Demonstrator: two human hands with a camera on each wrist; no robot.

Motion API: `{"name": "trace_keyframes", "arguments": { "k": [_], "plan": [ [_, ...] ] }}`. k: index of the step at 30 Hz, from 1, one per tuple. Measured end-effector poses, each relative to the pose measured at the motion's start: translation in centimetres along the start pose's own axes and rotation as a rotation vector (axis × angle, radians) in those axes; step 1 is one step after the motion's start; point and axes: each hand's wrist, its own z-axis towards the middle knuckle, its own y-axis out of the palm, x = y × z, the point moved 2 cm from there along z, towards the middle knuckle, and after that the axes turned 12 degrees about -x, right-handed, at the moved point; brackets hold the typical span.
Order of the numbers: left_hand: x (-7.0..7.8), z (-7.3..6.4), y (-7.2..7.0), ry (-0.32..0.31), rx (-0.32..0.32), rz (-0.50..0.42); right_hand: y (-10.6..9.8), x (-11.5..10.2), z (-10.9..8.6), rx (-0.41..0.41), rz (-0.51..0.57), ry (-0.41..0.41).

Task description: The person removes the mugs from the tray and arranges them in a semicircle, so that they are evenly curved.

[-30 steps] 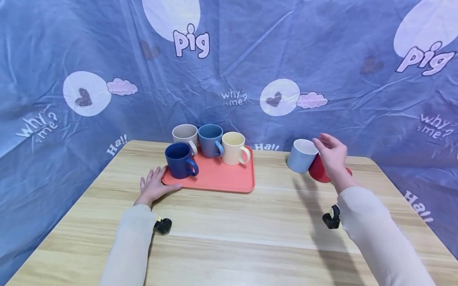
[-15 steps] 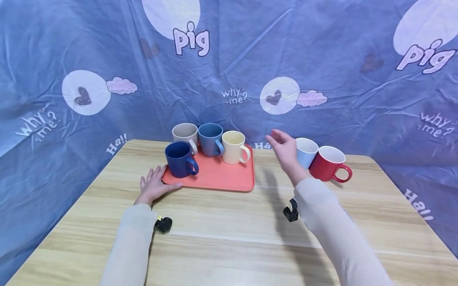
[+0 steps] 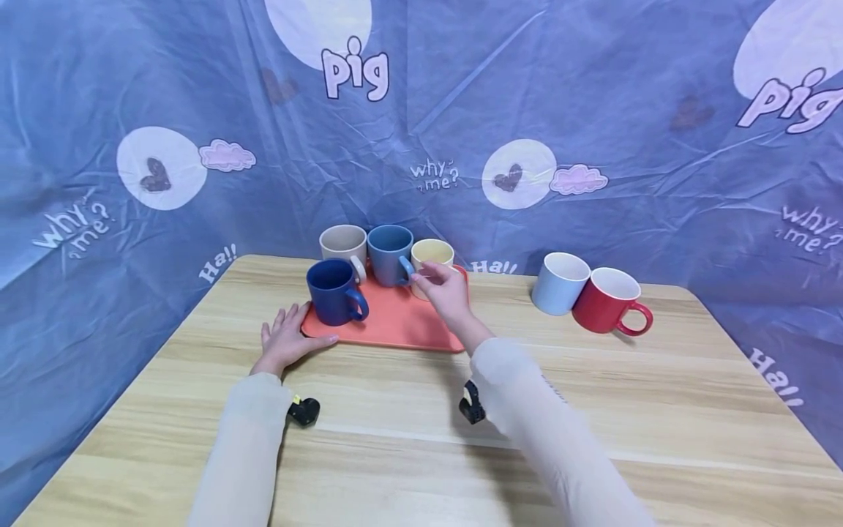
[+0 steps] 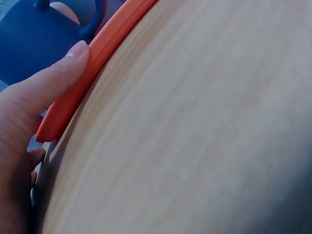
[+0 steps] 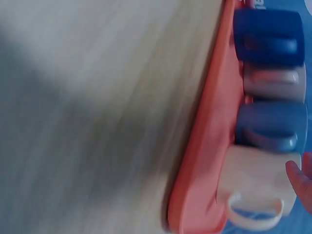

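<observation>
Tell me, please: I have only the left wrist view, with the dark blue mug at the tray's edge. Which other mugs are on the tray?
Observer: Three more are on the tray: a grey mug, a blue mug and a cream mug.

Operator: Thank you. Is something close to these three?

Observer: Yes, the right hand is over the tray, in front of the cream mug in the head view; I cannot tell if it touches it.

Operator: And are there any mugs elsewhere?

Observer: Two, directly on the table, to the right of the tray: a light blue mug and a red mug.
</observation>
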Motion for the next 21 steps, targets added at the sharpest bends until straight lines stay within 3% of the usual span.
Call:
{"name": "trace_keyframes", "arguments": {
  "k": [14, 21],
  "plan": [
    [0.2, 0.1, 0.0, 0.005, 0.009, 0.002, 6.1, 0.4, -0.8, -0.146, -0.065, 0.064],
    [0.1, -0.1, 0.0, 0.004, 0.012, 0.004, 8.3, 1.0, -1.1, -0.170, -0.042, 0.139]
  ]
}}
